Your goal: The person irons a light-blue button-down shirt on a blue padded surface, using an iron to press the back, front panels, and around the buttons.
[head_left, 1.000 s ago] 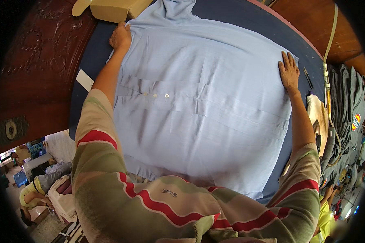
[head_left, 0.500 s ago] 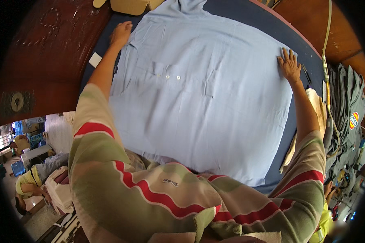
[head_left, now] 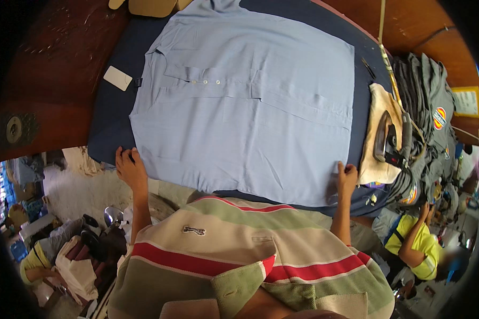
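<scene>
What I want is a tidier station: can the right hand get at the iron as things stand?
Probably yes: the right hand is at the blue shirt, the iron nearby on a tan cloth, nothing tall between, though the handle faces away from it.

Your shirt (head_left: 234, 244) at six o'clock shows beige and green bands with white-edged red stripes. The garment (head_left: 234, 122) at twelve o'clock is plain light blue with pale buttons (head_left: 218, 82), on a navy table cover (head_left: 112, 122). Cream cloth (head_left: 373, 170) is noted at three o'clock, dark grey clothes (head_left: 427, 87) at two, a bright yellow top (head_left: 426, 242) at four.
</scene>
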`<action>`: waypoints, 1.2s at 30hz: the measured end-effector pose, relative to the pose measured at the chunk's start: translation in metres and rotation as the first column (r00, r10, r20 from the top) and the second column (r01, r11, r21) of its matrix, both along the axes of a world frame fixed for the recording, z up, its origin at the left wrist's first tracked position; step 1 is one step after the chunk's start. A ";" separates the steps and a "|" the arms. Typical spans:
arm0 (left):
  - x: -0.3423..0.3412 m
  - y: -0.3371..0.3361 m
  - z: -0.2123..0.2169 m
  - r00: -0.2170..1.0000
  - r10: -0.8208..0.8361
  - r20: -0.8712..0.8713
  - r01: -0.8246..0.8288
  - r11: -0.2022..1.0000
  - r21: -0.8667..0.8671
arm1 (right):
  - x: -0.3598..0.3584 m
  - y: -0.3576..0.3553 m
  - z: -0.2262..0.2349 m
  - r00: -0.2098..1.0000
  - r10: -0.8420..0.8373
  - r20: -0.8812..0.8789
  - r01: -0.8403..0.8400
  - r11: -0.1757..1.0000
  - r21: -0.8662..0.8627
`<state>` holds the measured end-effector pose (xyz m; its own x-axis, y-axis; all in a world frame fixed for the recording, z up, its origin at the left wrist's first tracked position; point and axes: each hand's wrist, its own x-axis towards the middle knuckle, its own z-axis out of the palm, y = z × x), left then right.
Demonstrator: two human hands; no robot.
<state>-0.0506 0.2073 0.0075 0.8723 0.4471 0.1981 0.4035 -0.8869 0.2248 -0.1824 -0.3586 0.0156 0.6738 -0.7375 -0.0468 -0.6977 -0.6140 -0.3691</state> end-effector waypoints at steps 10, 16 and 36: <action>-0.008 -0.005 -0.002 0.988 0.020 0.153 0.069 0.830 -0.554 | -0.011 0.024 0.004 0.964 -0.073 0.257 0.067 0.997 0.033; -0.004 0.012 0.009 0.953 0.030 0.300 0.146 0.825 -0.546 | -0.031 0.003 0.015 0.961 -0.025 0.276 -0.019 0.988 0.156; -0.010 0.039 -0.010 0.973 -0.062 0.222 0.049 0.997 0.063 | -0.084 0.056 0.007 0.875 0.272 0.400 -0.195 0.955 -0.223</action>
